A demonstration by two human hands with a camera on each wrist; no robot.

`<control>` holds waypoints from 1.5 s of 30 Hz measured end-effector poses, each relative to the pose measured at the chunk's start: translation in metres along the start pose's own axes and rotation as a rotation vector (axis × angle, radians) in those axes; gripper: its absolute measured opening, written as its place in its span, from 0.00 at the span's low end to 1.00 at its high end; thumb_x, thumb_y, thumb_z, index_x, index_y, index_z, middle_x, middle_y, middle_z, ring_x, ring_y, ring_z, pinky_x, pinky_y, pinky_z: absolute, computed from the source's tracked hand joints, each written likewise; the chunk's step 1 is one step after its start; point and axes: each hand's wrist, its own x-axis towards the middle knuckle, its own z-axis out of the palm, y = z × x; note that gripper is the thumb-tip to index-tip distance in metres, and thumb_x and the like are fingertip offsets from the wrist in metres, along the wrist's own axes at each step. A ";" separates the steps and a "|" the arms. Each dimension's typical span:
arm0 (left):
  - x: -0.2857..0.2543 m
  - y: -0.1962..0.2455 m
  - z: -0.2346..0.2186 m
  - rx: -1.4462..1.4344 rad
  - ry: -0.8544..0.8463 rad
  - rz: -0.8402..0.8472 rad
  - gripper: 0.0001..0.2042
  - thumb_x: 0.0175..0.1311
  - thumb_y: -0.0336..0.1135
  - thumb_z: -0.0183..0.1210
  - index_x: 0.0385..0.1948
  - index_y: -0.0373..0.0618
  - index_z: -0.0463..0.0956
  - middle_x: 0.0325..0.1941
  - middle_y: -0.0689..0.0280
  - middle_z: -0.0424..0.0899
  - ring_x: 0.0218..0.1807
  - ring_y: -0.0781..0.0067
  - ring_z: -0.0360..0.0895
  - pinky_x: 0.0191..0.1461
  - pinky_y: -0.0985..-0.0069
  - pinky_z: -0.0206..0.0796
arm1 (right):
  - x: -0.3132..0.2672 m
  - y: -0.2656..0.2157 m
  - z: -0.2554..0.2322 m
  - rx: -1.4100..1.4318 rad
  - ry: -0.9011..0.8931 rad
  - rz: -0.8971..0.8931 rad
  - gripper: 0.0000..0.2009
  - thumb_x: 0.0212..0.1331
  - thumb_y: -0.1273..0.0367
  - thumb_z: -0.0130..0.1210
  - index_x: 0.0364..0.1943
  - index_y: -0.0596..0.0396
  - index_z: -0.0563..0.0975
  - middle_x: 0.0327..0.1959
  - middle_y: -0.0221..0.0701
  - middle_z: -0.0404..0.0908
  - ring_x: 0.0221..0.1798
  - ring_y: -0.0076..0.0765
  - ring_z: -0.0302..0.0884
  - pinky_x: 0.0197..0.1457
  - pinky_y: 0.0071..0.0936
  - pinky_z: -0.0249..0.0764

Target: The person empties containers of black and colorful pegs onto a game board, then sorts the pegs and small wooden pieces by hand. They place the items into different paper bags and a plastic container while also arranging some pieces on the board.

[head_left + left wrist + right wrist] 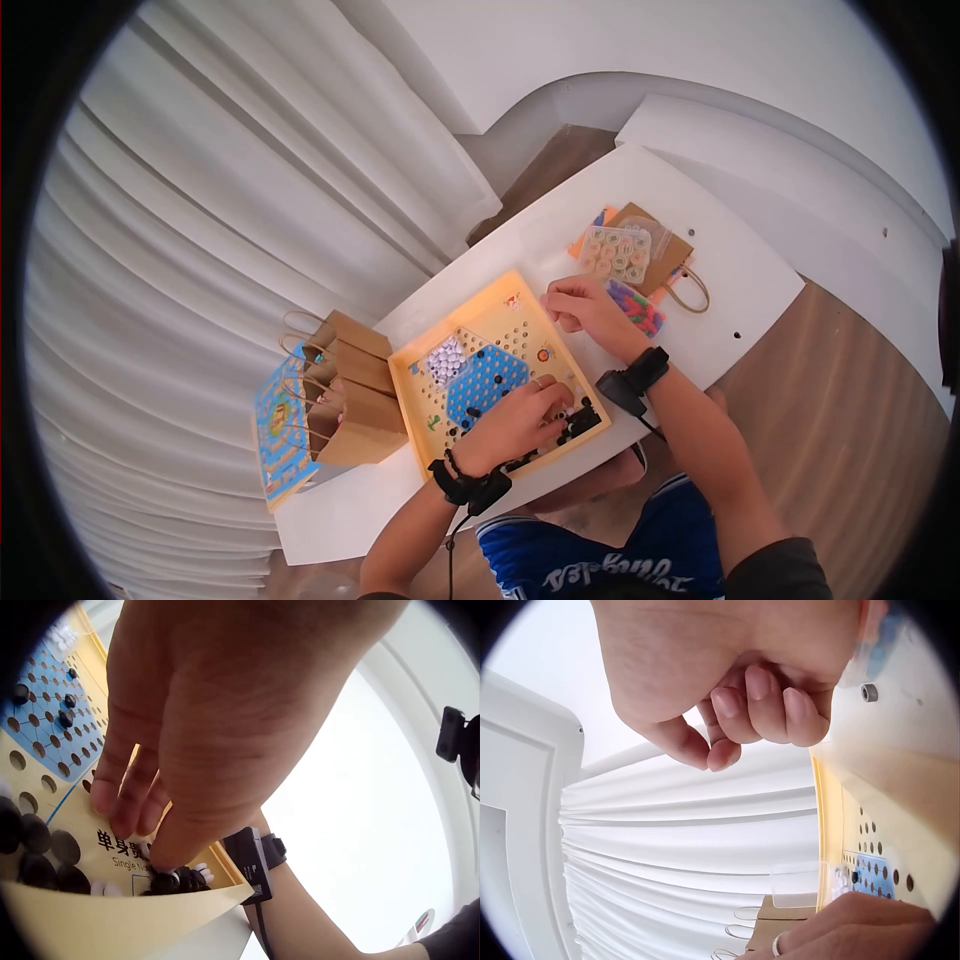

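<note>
My left hand (512,422) reaches into the yellow-rimmed game board (402,395), over black pieces (580,424) in its near corner. In the left wrist view, the thumb of that hand (217,727) touches black pieces (166,882), while the other fingers hang bent and apart above the printed board. White pieces lie beside the black ones. My right hand (590,312) is raised just beyond the board's right edge. Its fingers are curled, with thumb and index tips close together; nothing shows in this hand (727,682).
Brown paper bags (365,420) and a blue board (280,425) stand left of the game board. White pieces (445,360) fill a clear box on it. Past my right hand lie a box of round pieces (615,255), a box of coloured pieces (637,308) and a flat paper bag (668,262).
</note>
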 end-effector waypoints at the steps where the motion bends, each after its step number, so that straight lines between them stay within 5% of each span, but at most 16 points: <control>1: 0.000 0.000 0.001 0.000 -0.006 -0.003 0.12 0.61 0.28 0.66 0.45 0.38 0.78 0.37 0.56 0.79 0.38 0.59 0.82 0.44 0.66 0.76 | 0.000 0.002 0.000 0.006 0.003 0.001 0.15 0.70 0.67 0.56 0.23 0.53 0.73 0.18 0.15 0.59 0.20 0.11 0.49 0.25 0.20 0.45; 10: 0.001 -0.003 0.002 0.049 -0.039 0.011 0.07 0.62 0.26 0.64 0.39 0.38 0.77 0.37 0.55 0.79 0.40 0.53 0.83 0.44 0.61 0.75 | -0.002 0.005 0.002 -0.119 0.010 -0.032 0.16 0.71 0.66 0.57 0.23 0.55 0.74 0.17 0.15 0.59 0.21 0.12 0.50 0.25 0.20 0.46; 12: -0.001 -0.003 0.002 0.087 -0.023 0.048 0.07 0.63 0.26 0.63 0.39 0.38 0.77 0.37 0.55 0.80 0.41 0.52 0.83 0.45 0.60 0.74 | 0.001 0.007 -0.001 -0.103 0.007 -0.028 0.17 0.68 0.65 0.60 0.21 0.56 0.76 0.18 0.18 0.67 0.21 0.13 0.56 0.25 0.21 0.51; 25: -0.009 -0.012 -0.002 0.076 -0.024 0.009 0.05 0.59 0.23 0.61 0.36 0.38 0.77 0.34 0.54 0.81 0.38 0.50 0.82 0.43 0.61 0.74 | 0.001 0.011 -0.001 -0.183 0.019 -0.048 0.16 0.70 0.66 0.59 0.23 0.54 0.75 0.18 0.15 0.63 0.21 0.11 0.54 0.25 0.18 0.49; 31: -0.022 -0.032 -0.023 0.066 0.060 -0.022 0.07 0.57 0.21 0.62 0.36 0.38 0.78 0.35 0.56 0.82 0.36 0.58 0.83 0.41 0.66 0.76 | 0.003 0.016 -0.001 -0.209 0.063 -0.076 0.17 0.67 0.64 0.60 0.22 0.57 0.76 0.17 0.18 0.67 0.22 0.13 0.58 0.26 0.21 0.53; 33: -0.032 -0.048 -0.048 0.069 0.198 -0.129 0.08 0.58 0.21 0.64 0.38 0.38 0.79 0.36 0.59 0.84 0.35 0.67 0.84 0.41 0.72 0.77 | 0.002 0.014 -0.001 -0.206 0.056 -0.057 0.17 0.67 0.64 0.60 0.22 0.57 0.77 0.17 0.18 0.66 0.22 0.14 0.58 0.26 0.21 0.54; 39: -0.051 -0.092 -0.084 0.146 0.429 -0.337 0.08 0.61 0.24 0.66 0.40 0.37 0.80 0.35 0.60 0.84 0.32 0.69 0.82 0.39 0.72 0.75 | 0.002 0.010 -0.001 -0.213 0.043 -0.048 0.16 0.68 0.65 0.60 0.22 0.58 0.77 0.16 0.18 0.66 0.21 0.14 0.58 0.26 0.21 0.53; 45: -0.028 -0.049 -0.047 0.061 0.333 -0.113 0.10 0.59 0.26 0.69 0.41 0.39 0.81 0.38 0.58 0.83 0.34 0.66 0.82 0.38 0.72 0.74 | 0.000 0.010 0.001 -0.213 0.047 -0.037 0.16 0.71 0.65 0.58 0.23 0.54 0.76 0.18 0.15 0.64 0.20 0.10 0.54 0.25 0.18 0.50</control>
